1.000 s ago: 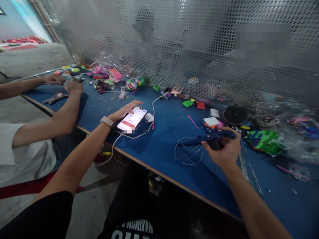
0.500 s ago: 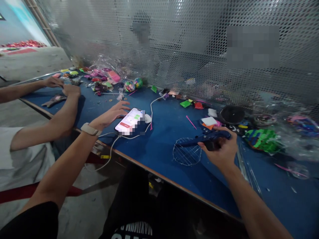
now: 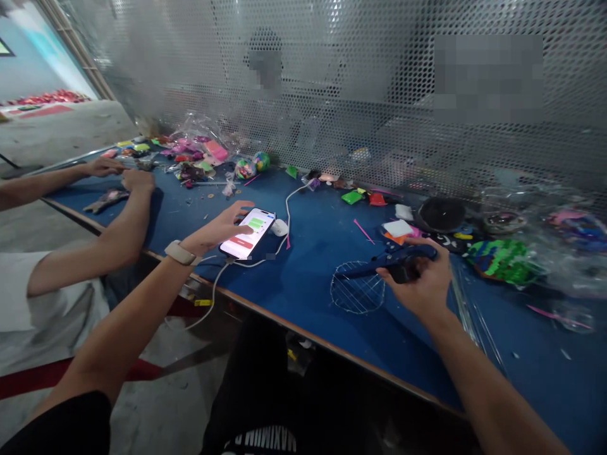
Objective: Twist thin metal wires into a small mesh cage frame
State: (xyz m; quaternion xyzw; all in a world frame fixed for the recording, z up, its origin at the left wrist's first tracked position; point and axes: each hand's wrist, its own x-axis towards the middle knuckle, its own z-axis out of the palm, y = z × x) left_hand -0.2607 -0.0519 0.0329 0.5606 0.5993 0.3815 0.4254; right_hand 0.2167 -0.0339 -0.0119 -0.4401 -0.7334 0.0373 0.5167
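Note:
My left hand (image 3: 220,229) reaches over the lit phone (image 3: 251,234), its fingers spread and its thumb over the screen. I cannot tell whether the thumb touches the glass. In my right hand (image 3: 427,287) is a dark blue hot glue gun (image 3: 386,260), with my fingers wrapped around it and its long end pointing left. That end lies across the view of a round wire grid (image 3: 358,297) on the blue table (image 3: 303,284). White cables and a white round plug-like piece (image 3: 278,228) lie beside the phone.
A co-worker's hands (image 3: 121,174) work at the table's left end. Small coloured packets (image 3: 351,197), balls (image 3: 246,168) and plastic bags line the back by a perforated metal screen (image 3: 332,82). Clear sticks (image 3: 474,328), a black bowl (image 3: 441,215) and a green sequined piece (image 3: 502,260) are at right.
My left hand has moved right and down, bringing its thumb over the phone screen. My right hand still holds the glue gun in nearly the same place.

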